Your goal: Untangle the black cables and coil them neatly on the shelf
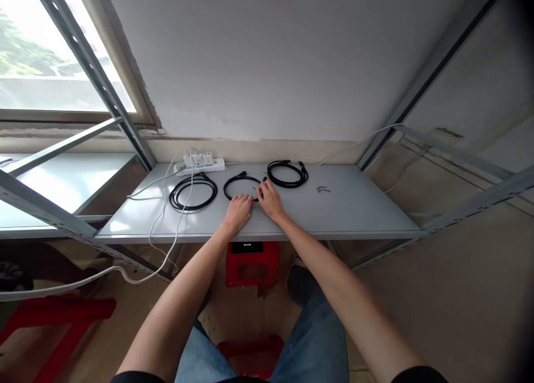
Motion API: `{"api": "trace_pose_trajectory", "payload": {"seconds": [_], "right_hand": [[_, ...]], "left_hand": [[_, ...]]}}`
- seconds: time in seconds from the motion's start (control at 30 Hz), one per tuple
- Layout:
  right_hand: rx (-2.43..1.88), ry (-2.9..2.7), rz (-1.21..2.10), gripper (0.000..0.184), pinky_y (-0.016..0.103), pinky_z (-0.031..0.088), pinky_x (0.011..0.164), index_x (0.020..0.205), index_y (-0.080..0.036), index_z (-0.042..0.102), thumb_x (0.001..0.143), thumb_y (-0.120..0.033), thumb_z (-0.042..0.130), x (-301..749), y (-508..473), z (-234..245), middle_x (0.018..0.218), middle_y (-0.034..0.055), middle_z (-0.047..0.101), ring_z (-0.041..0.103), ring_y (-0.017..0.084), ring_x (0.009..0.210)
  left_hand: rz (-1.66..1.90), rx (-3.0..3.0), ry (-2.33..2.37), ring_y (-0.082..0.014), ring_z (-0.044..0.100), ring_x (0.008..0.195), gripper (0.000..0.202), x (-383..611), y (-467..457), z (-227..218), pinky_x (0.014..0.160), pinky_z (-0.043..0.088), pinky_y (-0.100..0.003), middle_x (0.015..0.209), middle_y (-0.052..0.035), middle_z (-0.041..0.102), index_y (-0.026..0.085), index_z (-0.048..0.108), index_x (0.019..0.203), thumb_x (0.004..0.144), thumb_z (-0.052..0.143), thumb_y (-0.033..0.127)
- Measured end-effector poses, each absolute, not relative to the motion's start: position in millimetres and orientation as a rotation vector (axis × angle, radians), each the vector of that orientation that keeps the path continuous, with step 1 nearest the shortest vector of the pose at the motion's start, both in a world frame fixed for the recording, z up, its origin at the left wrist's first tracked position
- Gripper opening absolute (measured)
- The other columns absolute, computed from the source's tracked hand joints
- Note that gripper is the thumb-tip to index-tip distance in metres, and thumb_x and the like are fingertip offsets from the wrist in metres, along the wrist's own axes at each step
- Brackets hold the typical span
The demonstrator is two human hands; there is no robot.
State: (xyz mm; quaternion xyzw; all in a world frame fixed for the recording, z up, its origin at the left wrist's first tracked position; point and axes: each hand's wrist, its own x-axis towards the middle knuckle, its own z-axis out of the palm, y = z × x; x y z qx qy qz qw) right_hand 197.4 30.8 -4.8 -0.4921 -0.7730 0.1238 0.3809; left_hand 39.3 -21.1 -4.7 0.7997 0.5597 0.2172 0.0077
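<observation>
A black coiled cable (228,183) lies on the grey shelf (340,216) in front of me. My left hand (239,209) is closed over the near side of this coil, fingers curled down onto it. Beside it, my right hand (270,199) pinches the coil's right side, close to a black cable end (264,178). A thin dark strand shows at the right fingertips, too small to make out. Much of the near part of the loop is hidden under both hands.
Other black cable coils lie to the left (193,206) and right (287,184). Several short black ties (322,189) rest farther right. A white power strip (217,165) with plugs stands by the wall. White cords (179,227) hang over the shelf's front edge. Red stools (272,263) stand below.
</observation>
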Motion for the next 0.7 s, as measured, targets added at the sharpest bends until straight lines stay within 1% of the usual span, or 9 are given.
{"api": "trace_pose_trajectory", "payload": {"seconds": [0.13, 0.2, 0.27, 0.33, 0.47, 0.6, 0.7], "right_hand": [[-1.266, -1.936, 0.349, 0.024, 0.036, 0.048, 0.102, 0.108, -0.023, 0.072, 0.111, -0.027, 0.049, 204, 33, -4, 0.121, 0.0119, 0.065, 0.062, 0.027, 0.108], [-1.249, -1.929, 0.363, 0.025, 0.034, 0.047, 0.101, 0.107, -0.023, 0.074, 0.112, -0.029, 0.05, 205, 30, -5, 0.117, 0.0105, 0.066, 0.062, 0.026, 0.107], [-1.245, -1.908, 0.339, 0.027, 0.033, 0.048, 0.1, 0.106, -0.023, 0.076, 0.113, -0.03, 0.051, 206, 28, -7, 0.113, 0.0096, 0.067, 0.062, 0.026, 0.106], [-1.234, -1.876, 0.254, 0.031, 0.035, 0.049, 0.099, 0.107, -0.023, 0.078, 0.114, -0.03, 0.048, 207, 27, -10, 0.11, 0.01, 0.067, 0.062, 0.027, 0.107], [-1.132, -1.922, 0.074, 0.038, 0.04, 0.051, 0.097, 0.107, -0.023, 0.079, 0.114, -0.026, 0.042, 206, 32, -17, 0.111, 0.0121, 0.068, 0.06, 0.029, 0.109], [-1.086, -2.023, 0.022, 0.04, 0.039, 0.052, 0.092, 0.106, -0.024, 0.079, 0.114, -0.023, 0.04, 205, 38, -23, 0.108, 0.01, 0.068, 0.06, 0.027, 0.106], [-1.09, -2.059, -0.01, 0.043, 0.04, 0.052, 0.09, 0.105, -0.022, 0.079, 0.113, -0.02, 0.037, 205, 40, -24, 0.103, 0.011, 0.067, 0.059, 0.028, 0.104]], "left_hand": [[0.753, 2.423, 1.643, -0.0359, 0.069, 0.107, 0.022, 37, -13, -9, 0.099, 0.042, -0.044, 0.104, -0.0178, 0.075, 0.021, 0.067, 0.097, 0.11, 0.059, 0.037], [0.789, 2.397, 1.633, -0.0361, 0.069, 0.107, 0.024, 36, -11, -10, 0.098, 0.042, -0.044, 0.103, -0.0176, 0.076, 0.021, 0.067, 0.094, 0.109, 0.061, 0.038], [0.785, 2.401, 1.663, -0.0361, 0.069, 0.108, 0.026, 36, -10, -11, 0.098, 0.043, -0.044, 0.103, -0.0179, 0.076, 0.02, 0.067, 0.091, 0.109, 0.059, 0.037], [0.735, 2.438, 1.713, -0.0359, 0.07, 0.11, 0.03, 36, -12, -10, 0.099, 0.043, -0.044, 0.105, -0.0179, 0.077, 0.02, 0.069, 0.091, 0.111, 0.055, 0.038], [0.582, 2.497, 1.791, -0.0355, 0.07, 0.113, 0.039, 36, -15, -6, 0.098, 0.045, -0.046, 0.113, -0.0172, 0.079, 0.02, 0.073, 0.1, 0.114, 0.044, 0.04], [0.545, 2.512, 1.802, -0.0355, 0.07, 0.116, 0.041, 36, -14, -4, 0.098, 0.046, -0.045, 0.115, -0.0168, 0.079, 0.019, 0.075, 0.106, 0.115, 0.042, 0.042], [0.544, 2.517, 1.796, -0.0355, 0.071, 0.116, 0.042, 36, -13, -3, 0.099, 0.046, -0.045, 0.116, -0.0171, 0.08, 0.019, 0.076, 0.109, 0.115, 0.042, 0.042]]}}
